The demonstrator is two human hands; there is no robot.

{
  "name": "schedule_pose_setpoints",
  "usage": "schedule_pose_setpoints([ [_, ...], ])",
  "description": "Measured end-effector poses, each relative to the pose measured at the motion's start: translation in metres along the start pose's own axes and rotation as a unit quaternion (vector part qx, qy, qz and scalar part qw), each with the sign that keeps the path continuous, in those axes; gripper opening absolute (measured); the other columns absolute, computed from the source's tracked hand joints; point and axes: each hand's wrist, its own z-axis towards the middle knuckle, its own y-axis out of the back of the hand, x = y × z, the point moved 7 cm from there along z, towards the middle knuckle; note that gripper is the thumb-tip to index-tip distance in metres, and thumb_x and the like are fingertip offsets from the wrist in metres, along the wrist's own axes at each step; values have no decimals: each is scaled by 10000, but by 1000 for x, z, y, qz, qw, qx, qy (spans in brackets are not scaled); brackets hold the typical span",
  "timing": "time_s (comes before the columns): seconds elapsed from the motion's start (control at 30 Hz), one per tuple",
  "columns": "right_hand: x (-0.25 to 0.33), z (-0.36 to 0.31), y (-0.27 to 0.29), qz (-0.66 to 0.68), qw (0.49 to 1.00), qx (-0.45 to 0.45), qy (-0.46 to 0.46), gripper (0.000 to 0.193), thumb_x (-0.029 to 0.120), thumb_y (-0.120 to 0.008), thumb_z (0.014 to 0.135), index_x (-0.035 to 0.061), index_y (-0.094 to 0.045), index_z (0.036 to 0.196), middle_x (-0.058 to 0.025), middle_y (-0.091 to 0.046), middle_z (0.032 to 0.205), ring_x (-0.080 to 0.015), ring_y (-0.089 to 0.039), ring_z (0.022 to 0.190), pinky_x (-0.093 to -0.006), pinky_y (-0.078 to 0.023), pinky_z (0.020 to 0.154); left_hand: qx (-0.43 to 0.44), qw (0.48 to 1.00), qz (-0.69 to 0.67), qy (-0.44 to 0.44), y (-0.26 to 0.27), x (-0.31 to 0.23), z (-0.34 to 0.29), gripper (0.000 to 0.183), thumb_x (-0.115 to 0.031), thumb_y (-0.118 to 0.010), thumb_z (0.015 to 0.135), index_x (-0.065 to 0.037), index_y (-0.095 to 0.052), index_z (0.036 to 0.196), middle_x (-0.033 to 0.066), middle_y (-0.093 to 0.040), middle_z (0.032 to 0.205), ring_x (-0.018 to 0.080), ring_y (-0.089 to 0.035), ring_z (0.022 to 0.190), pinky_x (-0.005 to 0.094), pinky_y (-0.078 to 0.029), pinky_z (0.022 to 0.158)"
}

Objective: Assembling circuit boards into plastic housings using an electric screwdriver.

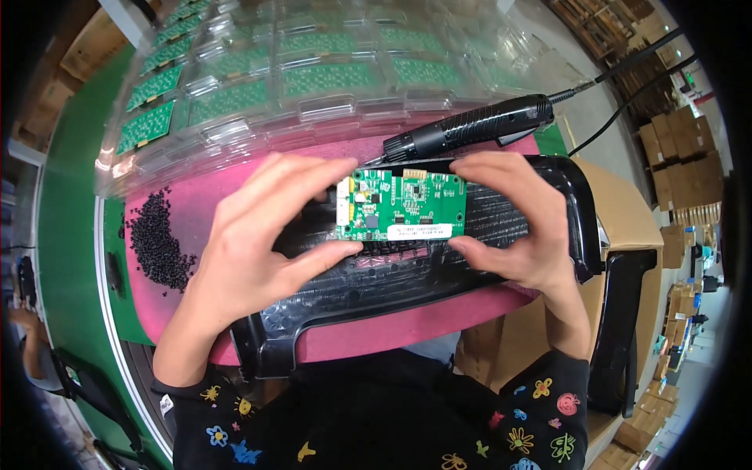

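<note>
Between my two hands is a green circuit board with white connectors at its left end and a white label along its lower edge. My left hand pinches the board's left end, thumb below and fingers above. At the right end, my right hand grips it the same way. Beneath the board lies a long black plastic housing, its ends bent toward me, resting on a pink mat. Just beyond the board, a black electric screwdriver lies with its tip pointing left.
Clear plastic trays of green boards are stacked at the back. A pile of small black screws sits on the mat's left. To the right, an open cardboard box holds another black housing. The screwdriver's cable runs off right.
</note>
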Motion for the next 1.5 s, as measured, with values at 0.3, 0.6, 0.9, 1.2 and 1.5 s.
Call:
schedule_pose_setpoints([
  [0.3, -26, -26, -37, 74, 992, 97, -41, 542, 82, -843, 603, -3, -628, 1094, -133, -601, 1175, -339, -547, 1128, -425, -458, 953, 211, 969, 48, 124, -38, 16, -13, 514, -165, -842, 633, -61, -591, 1069, 81, -551, 852, 259, -573, 765, 365, -477, 656],
  [0.6, -27, -29, -42, 45, 991, 117, -56, 548, 111, -838, 634, 2, -619, 1125, -130, -584, 1209, -348, -530, 1154, -435, -439, 975, 221, 966, 59, 118, -41, 20, -12, 523, -182, -842, 630, -61, -583, 1068, 79, -546, 857, 272, -577, 815, 368, -471, 681],
  [0.9, -20, -21, -38, 17, 988, 140, -57, 620, 129, -845, 594, -11, -620, 1155, -151, -585, 1231, -361, -541, 1156, -434, -431, 996, 197, 978, 59, 43, -37, 15, -18, 542, -223, -822, 690, 11, -538, 1088, 128, -553, 970, 312, -587, 928, 398, -506, 779],
  [1.2, -56, -29, 50, -228, 949, -108, -187, 356, 63, -541, 954, 25, -534, 1307, -122, -566, 1222, -209, -527, 1157, -314, -386, 1013, 78, 960, 219, 156, 69, 34, -34, 184, -127, -689, 808, -4, -612, 919, 137, -607, 857, 344, -633, 819, 415, -513, 701],
  [1.5, -108, 0, 55, 34, 964, -135, -228, 502, 114, -560, 992, 64, -355, 1448, -106, -499, 1297, -146, -527, 1118, -281, -424, 986, 120, 915, 301, 239, 80, 40, -106, 183, -50, -686, 745, -19, -665, 924, 105, -619, 865, 322, -614, 891, 423, -506, 752],
])
